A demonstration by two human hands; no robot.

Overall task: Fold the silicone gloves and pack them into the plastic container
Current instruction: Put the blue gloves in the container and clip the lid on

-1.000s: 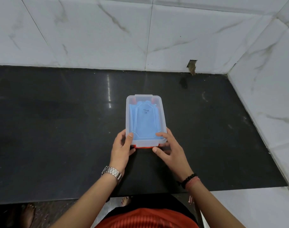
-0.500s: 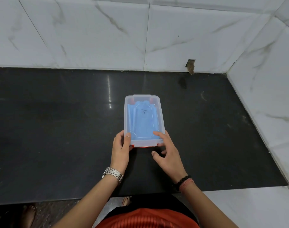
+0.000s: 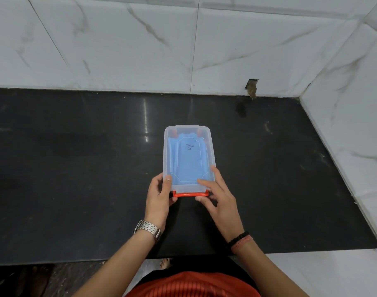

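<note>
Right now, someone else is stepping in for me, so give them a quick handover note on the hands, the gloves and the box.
Left hand: grips the near left corner of the plastic container, thumb on the lid.
Right hand: fingers rest on the near right of the lid, by the orange latch.
Blue silicone gloves: folded, inside, under the clear lid.
Container sits on the black counter.
Done: folding, packing, lid on.
Left: confirm the near latch is snapped; I cannot tell.

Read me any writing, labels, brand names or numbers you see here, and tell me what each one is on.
Lid of the plastic container: a small dark handwritten mark, a couple of strokes that might be "1" characters, too small and scrawled to read with confidence.
Wristwatch on the left wrist: only its metal band shows, no text.
No other words, brands, numbers or signs show anywhere, including the countertop and wall tiles.
</note>
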